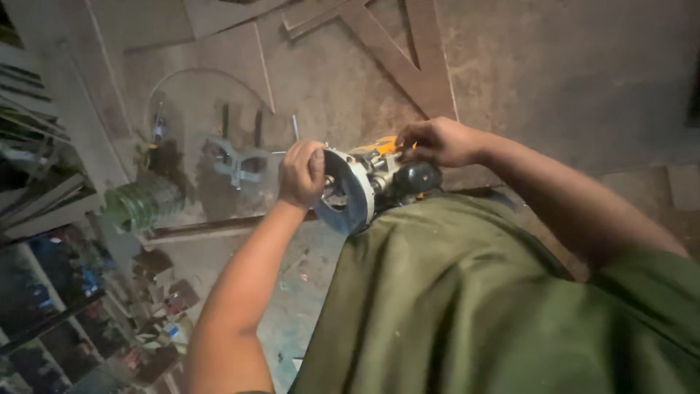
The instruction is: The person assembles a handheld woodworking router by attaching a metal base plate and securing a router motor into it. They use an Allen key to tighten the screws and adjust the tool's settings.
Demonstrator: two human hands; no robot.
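Two hands are in view, the left hand (301,174) and the right hand (437,141), both at the middle of the frame. Between them is one power tool (368,182) with one round base plate. At middle left lie one green coil (142,202) and one grey metal clamp (235,162).

router body (379,146): orange top, grey metal
router base (348,191): pale grey disc
knob (415,177): black
shirt (474,306): olive green
floor (583,73): dusty grey-brown
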